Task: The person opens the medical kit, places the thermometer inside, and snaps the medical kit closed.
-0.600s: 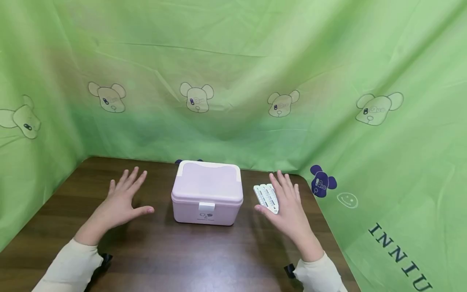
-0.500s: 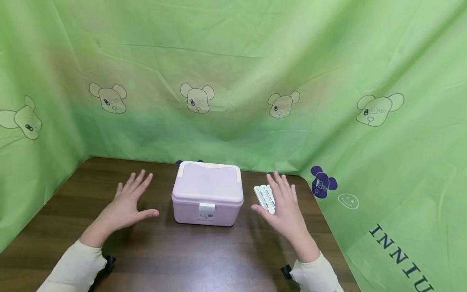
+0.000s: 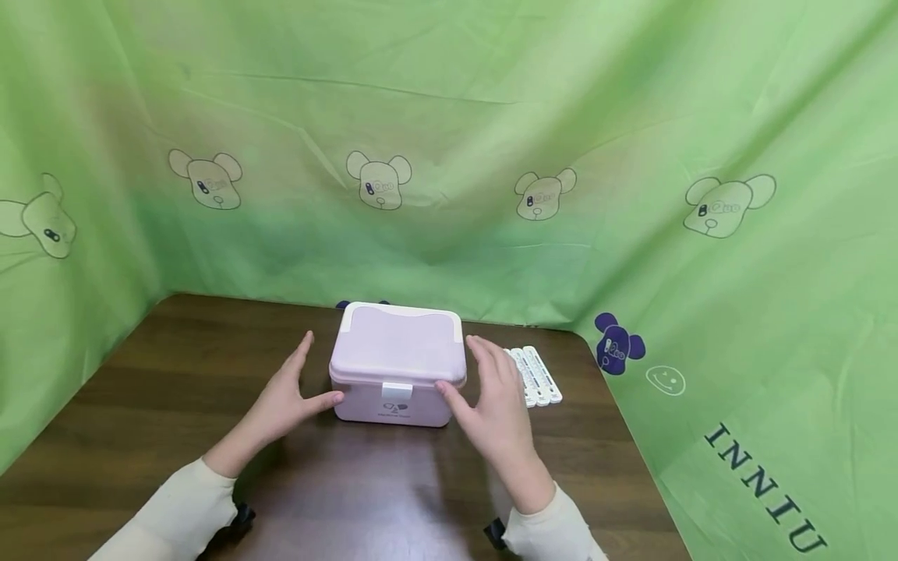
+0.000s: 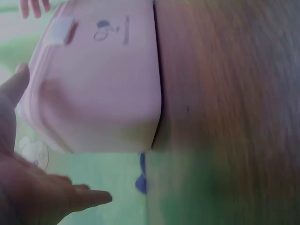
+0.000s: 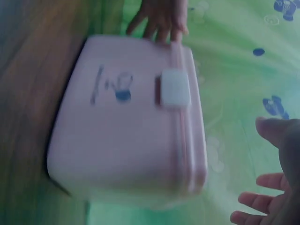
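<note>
A pale pink-lilac lidded box [image 3: 397,343] stands on the table with its lid down and a white latch [image 3: 397,392] at the front. My left hand [image 3: 284,401] is at the box's left side, fingers straight and thumb tip near the front left corner. On the other side my right hand [image 3: 496,397] has its fingers extended along the right side, its thumb overlapping the front right corner in the head view. Both wrist views show the box [image 4: 98,79] between the spread hands, with a gap at the fingers.
Several white strips with printed markings [image 3: 539,378] lie side by side on the brown wooden table [image 3: 393,499], right of the box and partly behind the right hand. A green curtain [image 3: 449,257] with cartoon bear heads hangs around the table's back and sides.
Both hands have moved inward toward the box, the left to the right and the right to the left. The right hand now uncovers more of the white strips. The box has stayed put.
</note>
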A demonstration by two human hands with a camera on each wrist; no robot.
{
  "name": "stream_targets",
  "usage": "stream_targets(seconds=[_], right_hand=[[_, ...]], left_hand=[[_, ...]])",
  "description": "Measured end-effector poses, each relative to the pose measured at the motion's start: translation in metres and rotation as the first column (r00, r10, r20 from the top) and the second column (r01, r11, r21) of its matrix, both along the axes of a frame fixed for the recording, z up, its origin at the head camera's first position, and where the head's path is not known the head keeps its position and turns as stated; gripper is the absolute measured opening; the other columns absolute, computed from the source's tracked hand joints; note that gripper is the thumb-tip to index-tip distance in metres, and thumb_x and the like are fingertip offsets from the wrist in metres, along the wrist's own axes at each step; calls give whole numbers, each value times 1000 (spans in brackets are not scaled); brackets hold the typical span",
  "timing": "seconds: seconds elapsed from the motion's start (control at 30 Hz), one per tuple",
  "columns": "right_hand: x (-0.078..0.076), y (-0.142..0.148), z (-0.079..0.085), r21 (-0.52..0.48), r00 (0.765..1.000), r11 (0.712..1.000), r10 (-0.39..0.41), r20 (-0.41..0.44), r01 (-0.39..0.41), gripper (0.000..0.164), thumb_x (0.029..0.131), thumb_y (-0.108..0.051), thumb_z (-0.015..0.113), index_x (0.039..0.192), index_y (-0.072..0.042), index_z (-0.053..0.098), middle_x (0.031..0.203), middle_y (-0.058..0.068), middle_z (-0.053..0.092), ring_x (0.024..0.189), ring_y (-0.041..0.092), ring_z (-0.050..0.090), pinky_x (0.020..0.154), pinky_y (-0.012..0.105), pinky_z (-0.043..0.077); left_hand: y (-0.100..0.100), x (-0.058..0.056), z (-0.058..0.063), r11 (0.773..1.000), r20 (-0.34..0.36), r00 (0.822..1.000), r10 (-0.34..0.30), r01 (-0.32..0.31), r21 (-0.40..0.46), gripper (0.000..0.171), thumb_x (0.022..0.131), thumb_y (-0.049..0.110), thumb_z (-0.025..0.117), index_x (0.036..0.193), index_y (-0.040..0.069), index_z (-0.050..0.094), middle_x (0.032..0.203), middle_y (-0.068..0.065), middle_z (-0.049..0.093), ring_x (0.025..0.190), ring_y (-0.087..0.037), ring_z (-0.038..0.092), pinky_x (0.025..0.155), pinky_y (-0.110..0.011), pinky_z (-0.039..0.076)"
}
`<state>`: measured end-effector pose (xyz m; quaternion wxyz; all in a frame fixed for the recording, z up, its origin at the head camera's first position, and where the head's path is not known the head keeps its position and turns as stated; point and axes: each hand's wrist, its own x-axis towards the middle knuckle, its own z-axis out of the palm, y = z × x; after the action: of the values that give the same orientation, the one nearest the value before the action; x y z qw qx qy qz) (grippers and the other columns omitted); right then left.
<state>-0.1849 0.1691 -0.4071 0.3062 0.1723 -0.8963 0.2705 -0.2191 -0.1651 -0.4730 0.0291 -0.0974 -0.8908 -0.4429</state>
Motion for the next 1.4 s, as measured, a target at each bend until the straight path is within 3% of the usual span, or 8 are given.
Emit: stream_targets(seconds=[0.13, 0.27, 0.43, 0.77, 0.97, 1.13, 1.4], right_hand=[[9, -20, -4, -36, 999, 998, -40, 25, 41, 75, 82, -42, 86, 141, -6, 57, 131, 11, 62, 122, 30, 56, 107, 47, 46], [18, -38, -3, -91, 987, 990, -100, 128, 112, 63, 83, -41, 85, 131, -6, 63, 112, 7, 69, 104, 24, 66, 90, 43, 56], [25, -57, -6, -77, 965, 983, -144, 220, 164, 48, 86, -44, 82, 117, -10, 65, 98, 5, 74, 89, 24, 72, 73, 43, 59], [21, -74, -36, 32, 967, 981, -195, 165, 193, 41, 83, -45, 84, 104, -14, 66, 91, 2, 75, 76, 26, 72, 62, 42, 56], [19, -78, -46, 5, 975, 981, -195, 104, 195, 44, 79, -41, 88, 103, -12, 65, 88, 2, 73, 76, 23, 70, 67, 40, 56], [15, -79, -53, -46, 969, 973, -223, 104, 228, 47, 78, -42, 89, 105, -13, 63, 90, 0, 70, 83, 20, 66, 74, 38, 50], [6, -85, -72, -259, 954, 922, -255, 157, 289, 57, 72, -41, 92, 112, -13, 61, 101, 0, 63, 99, 21, 57, 87, 40, 43]], left_hand=[[13, -2, 1, 997, -22, 999, 48, -47, 61, 128, 76, 57, 86, 166, 13, 7, 171, -17, 16, 154, -44, 21, 119, -68, 27], [24, -3, 1, 991, -11, 996, 87, -86, 99, 127, 75, 56, 87, 166, 10, 12, 169, -21, 21, 153, -44, 23, 119, -66, 29], [34, -1, 0, 982, 28, 991, 131, -134, 131, 122, 76, 57, 86, 164, 7, 18, 165, -24, 27, 152, -44, 27, 120, -65, 30], [45, 3, -7, 967, -21, 986, 166, -159, 200, 111, 79, 50, 87, 159, -2, 31, 156, -24, 44, 145, -38, 43, 118, -56, 39], [49, 6, -8, 953, -56, 986, 160, -139, 269, 98, 80, 46, 87, 155, 2, 42, 149, -18, 55, 140, -32, 51, 115, -53, 44], [55, 11, -8, 942, -88, 976, 199, -165, 293, 85, 81, 38, 88, 150, 5, 52, 139, -16, 64, 132, -29, 59, 110, -52, 49], [66, 19, -9, 934, -98, 964, 246, -208, 292, 76, 85, 29, 86, 148, 3, 53, 140, -17, 63, 129, -29, 62, 106, -48, 52]])
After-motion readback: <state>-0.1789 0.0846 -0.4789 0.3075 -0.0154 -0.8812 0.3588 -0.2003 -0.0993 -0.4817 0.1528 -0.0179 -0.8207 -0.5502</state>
